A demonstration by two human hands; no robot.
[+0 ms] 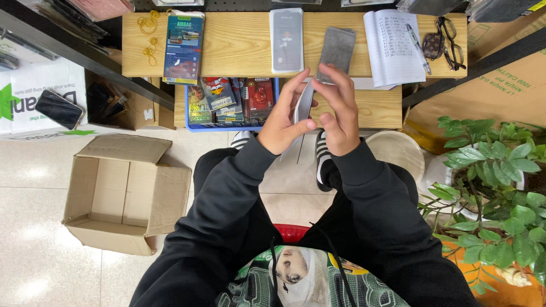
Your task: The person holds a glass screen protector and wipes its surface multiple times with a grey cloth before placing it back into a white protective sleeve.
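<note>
My left hand (pixel 282 118) and my right hand (pixel 338 113) meet above my lap, both gripping a thin white flat package (pixel 303 105) seen edge-on between them. The left fingers wrap its left side with the thumb under it. The right hand's fingers press its top and right edge. Just beyond the hands, on the wooden table (pixel 239 42), lie a grey rectangular pad (pixel 336 50) and a white phone-sized box (pixel 286 40).
A blue packet (pixel 183 48) and rubber bands (pixel 149 34) lie at the table's left; an open notebook (pixel 392 45) with a pen, and glasses (pixel 449 42) at the right. A blue bin of packets (pixel 230 102) sits below. An open cardboard box (pixel 125 190) stands on the floor left, a plant (pixel 492 182) right.
</note>
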